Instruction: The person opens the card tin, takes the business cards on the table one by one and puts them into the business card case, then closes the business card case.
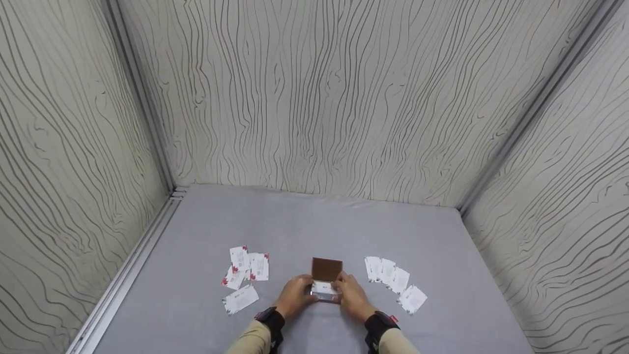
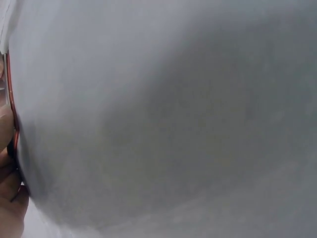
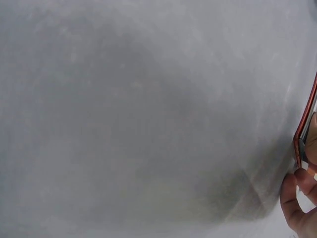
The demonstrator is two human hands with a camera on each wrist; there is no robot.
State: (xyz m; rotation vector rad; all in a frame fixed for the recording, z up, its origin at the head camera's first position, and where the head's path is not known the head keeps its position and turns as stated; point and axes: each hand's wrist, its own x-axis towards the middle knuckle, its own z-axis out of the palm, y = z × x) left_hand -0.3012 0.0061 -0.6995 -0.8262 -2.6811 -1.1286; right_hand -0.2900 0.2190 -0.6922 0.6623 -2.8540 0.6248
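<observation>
A business card case [image 1: 327, 270] with a brown inside lid stands opened between the two hands in the head view. White cards [image 1: 323, 286] show in its lower half. My left hand [image 1: 294, 295] grips the case's left side, thumb near the front corner and fingers by the hinge. On the opposite side, my right hand [image 1: 355, 297] holds the case, its fingers over the edge near the hinge. Each wrist view catches only a sliver: the case's reddish edge [image 2: 11, 89] beside the left fingers, and the same reddish rim [image 3: 306, 111] by the right fingers.
Several white cards with red flower corners [image 1: 259, 266] overlap on the left, with a green-cornered card [image 1: 241, 299] nearer. To the right, several more green-cornered cards [image 1: 386, 270] lie fanned on the grey cloth-covered table [image 1: 314, 221]. Wood-patterned walls [image 1: 314, 98] enclose the table.
</observation>
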